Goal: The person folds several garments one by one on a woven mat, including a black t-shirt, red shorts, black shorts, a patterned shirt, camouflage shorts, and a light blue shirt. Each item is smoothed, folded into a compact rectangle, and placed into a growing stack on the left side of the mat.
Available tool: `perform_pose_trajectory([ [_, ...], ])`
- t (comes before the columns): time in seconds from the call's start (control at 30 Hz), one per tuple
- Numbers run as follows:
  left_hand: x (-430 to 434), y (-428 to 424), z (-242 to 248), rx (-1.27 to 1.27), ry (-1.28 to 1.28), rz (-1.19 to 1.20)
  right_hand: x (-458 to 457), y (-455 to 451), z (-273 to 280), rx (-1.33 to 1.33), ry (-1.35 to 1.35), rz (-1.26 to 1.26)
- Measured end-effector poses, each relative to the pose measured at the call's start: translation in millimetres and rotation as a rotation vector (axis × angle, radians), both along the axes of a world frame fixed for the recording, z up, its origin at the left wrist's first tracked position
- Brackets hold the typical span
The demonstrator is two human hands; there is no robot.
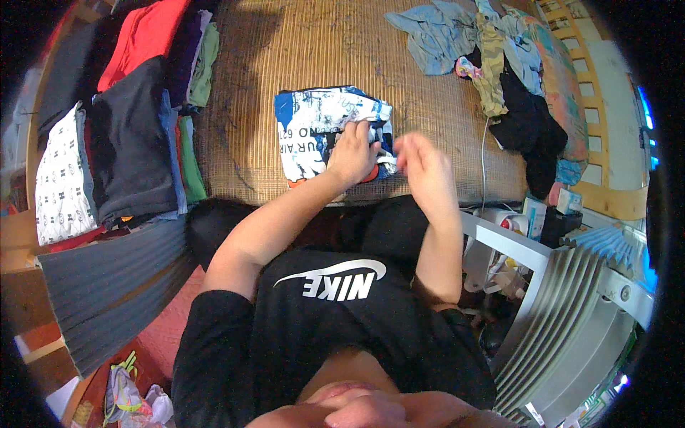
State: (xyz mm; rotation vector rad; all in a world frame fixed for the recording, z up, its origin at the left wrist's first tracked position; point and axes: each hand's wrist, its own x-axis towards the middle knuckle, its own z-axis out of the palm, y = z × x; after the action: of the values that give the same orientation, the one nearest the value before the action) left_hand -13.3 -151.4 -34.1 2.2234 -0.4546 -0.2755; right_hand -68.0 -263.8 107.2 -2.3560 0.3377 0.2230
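Observation:
A folded garment [307,142] lies before me on the woven bamboo mat [332,48]. It is white with blue and black print, bears lettering and shows orange patches at its lower edge. My left hand [354,152] rests on its right half, fingers spread over the cloth. My right hand [424,160] is just off the garment's right edge, blurred, with fingers bent toward a white strip of cloth [386,160]. Whether those fingers touch or pinch the strip cannot be made out. Part of the garment is hidden beneath my left hand.
Stacks of folded clothes stand at left, including a black garment [134,144], a red one [144,37] and a white patterned one [64,182]. Loose clothes [439,37] lie heaped at upper right. A white cable [484,166] crosses the mat. A metal frame [514,246] stands at right.

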Motion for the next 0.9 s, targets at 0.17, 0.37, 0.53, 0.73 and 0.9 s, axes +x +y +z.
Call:
perform_pose_trajectory([
  [0.17, 4.8, 20.0, -1.1, -0.228, -0.172, -0.429, 67.7, 43.1, -96.0, -0.281, -0.191, 0.448],
  [0.37, 12.0, 80.9, 36.5, 0.372, -0.451, -0.112, 93.6, 20.0, -167.9, -0.446, -0.330, 0.378],
  [0.53, 0.9, 76.6, 14.2, 0.515, -0.350, -0.152, 102.5, 9.6, -180.4, -0.449, -0.401, 0.272],
  [0.73, -1.6, 69.2, -9.8, 0.575, -0.381, -0.138, 118.9, 6.9, -174.1, -0.589, -0.169, 0.205],
  [0.9, 10.5, 75.4, -11.6, 0.504, -0.235, -0.171, 77.1, 28.3, -154.5, -0.447, 0.090, -0.297],
])
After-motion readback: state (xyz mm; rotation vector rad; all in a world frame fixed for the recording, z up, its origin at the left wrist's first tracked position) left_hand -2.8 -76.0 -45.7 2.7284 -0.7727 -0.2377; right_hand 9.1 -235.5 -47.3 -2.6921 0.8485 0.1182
